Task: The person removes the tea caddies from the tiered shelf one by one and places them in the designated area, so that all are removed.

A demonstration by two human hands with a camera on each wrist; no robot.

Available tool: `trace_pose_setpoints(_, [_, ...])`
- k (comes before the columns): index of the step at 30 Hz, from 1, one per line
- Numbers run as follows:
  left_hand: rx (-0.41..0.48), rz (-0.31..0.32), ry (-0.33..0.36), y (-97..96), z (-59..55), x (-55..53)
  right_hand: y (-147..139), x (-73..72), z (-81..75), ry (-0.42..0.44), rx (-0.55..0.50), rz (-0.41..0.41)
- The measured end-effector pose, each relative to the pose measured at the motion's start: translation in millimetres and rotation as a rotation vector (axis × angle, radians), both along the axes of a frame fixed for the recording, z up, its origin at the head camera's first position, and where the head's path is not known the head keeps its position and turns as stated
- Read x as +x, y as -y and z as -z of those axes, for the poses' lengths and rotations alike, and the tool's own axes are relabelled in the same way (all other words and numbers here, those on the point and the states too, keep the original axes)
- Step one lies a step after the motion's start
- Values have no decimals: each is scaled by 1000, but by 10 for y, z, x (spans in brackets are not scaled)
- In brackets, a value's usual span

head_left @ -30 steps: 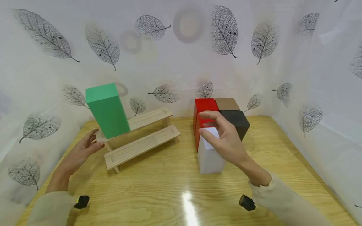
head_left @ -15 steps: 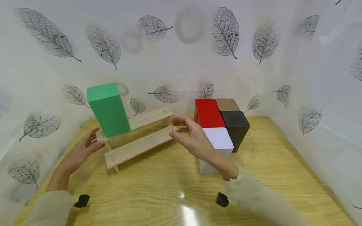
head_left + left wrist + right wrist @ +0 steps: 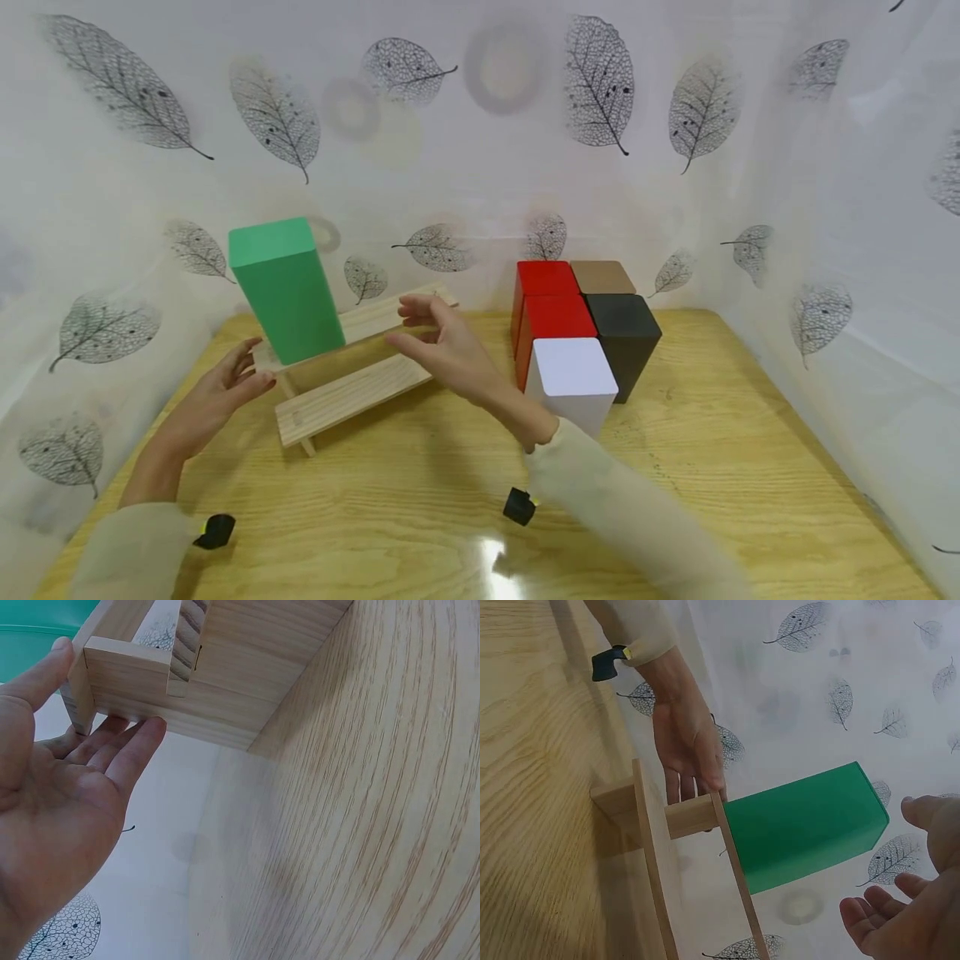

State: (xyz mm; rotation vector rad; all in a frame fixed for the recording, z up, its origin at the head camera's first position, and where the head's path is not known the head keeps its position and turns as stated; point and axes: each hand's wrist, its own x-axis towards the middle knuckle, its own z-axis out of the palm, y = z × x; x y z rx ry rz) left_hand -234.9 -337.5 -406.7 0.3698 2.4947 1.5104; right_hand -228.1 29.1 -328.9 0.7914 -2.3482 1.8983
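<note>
A two-tier wooden step shelf (image 3: 352, 402) stands at an angle on the left of the table. On the left end of its upper board a tall green block (image 3: 288, 296) stands upright. My left hand (image 3: 208, 407) holds the shelf's left end; in the left wrist view the thumb (image 3: 46, 673) lies at the upper board's edge and the other fingers reach behind the end support. My right hand (image 3: 457, 354), with thumb and fingers parted and nothing between them, hovers in front of the shelf's right part and hides some of it. The right wrist view shows it apart from the block.
Right of the shelf a cluster of upright blocks stands together: two red ones (image 3: 558, 317), a brown one (image 3: 602, 277), a black one (image 3: 624, 321) and a white one (image 3: 573, 367) in front. A leaf-patterned curtain (image 3: 480, 175) surrounds the wooden table (image 3: 375, 525).
My right hand has moved left from above the white block to the front of the shelf, fingers still parted. The left hand, shelf and green block have stayed put.
</note>
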Motion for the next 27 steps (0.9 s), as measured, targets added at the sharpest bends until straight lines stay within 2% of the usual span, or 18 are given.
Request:
trace_pose_setpoints(12, [-6, 9, -5, 11, -8, -12, 397, -292, -144, 1, 96, 31])
trace_pose_setpoints(19, [-19, 6, -7, 25, -3, -8, 546, -484, -275, 21, 139, 4])
trace_pose_setpoints(27, [-29, 7, -11, 15, -5, -15, 710, -653, -346, 26, 163, -31])
